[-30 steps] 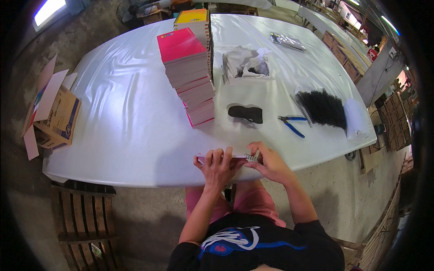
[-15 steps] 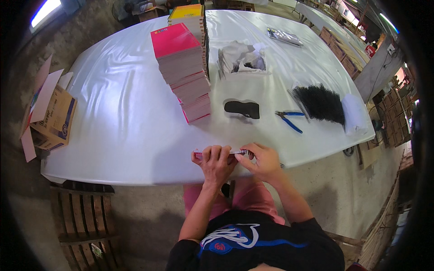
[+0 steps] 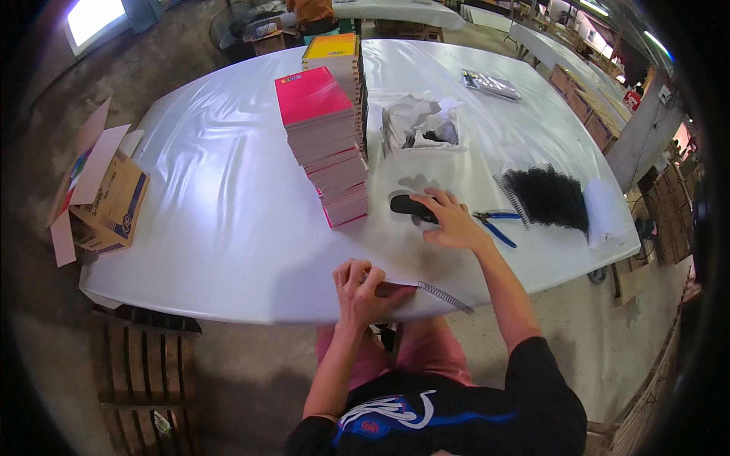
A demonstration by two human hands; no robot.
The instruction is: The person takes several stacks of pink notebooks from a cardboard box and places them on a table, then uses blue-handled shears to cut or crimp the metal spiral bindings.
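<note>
Near the front edge of the table, my left hand (image 3: 356,295) is closed around a thin notebook (image 3: 394,289), seen nearly edge-on. A dark wire spiral coil (image 3: 447,297) sticks out from the notebook's right end and slants down past the table edge. Farther forward, my right hand (image 3: 454,220) has its fingers bent over the right end of a black oblong device (image 3: 409,207) lying on the table. What kind of device it is, I cannot tell. Blue-handled cutting pliers (image 3: 498,226) lie just right of that hand.
A tall stack of red-covered notebooks (image 3: 323,140) stands ahead, with yellow-covered ones (image 3: 332,47) behind. Right of them is a box with crumpled white paper (image 3: 422,125). Many black coils (image 3: 546,199) lie beside a white roll (image 3: 603,214). An open carton (image 3: 106,199) stands far left.
My right hand has left the notebook and moved forward onto the black device. My left hand still holds the notebook, and its coil now shows hanging out. The whole view has shifted slightly.
</note>
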